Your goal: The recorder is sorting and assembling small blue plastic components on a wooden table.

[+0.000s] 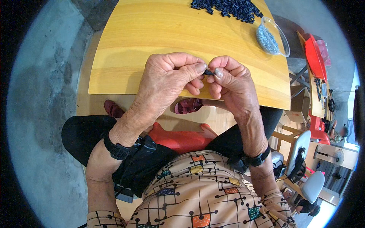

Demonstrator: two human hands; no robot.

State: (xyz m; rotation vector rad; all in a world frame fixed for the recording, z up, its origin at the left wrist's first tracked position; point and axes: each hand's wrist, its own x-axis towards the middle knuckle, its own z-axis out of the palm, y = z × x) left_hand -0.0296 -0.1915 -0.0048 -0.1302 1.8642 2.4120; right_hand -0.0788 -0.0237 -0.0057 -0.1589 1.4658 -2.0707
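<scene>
Both hands meet over the near part of the yellow wooden table. A small dark piece [208, 72] is pinched between them, mostly covered by the fingertips, so its exact kind cannot be made out. My left hand [169, 74] grips one end with thumb and fingers. At the other end, the thumb and forefinger of my right hand [236, 85] are closed on it. Beyond the hands, at the table's far edge, lies a heap of small dark blue pieces [232, 9]. To its right stands a clear plastic bowl [286, 45] holding many small silvery metal parts [267, 40].
The yellow table [133, 41] ends just short of my knees. Under me is a red seat [178, 140]. A grey wall [45, 95] rises at the left. On the right are another table with a red tray [315, 57], a cardboard box [299, 104] and chairs [302, 152].
</scene>
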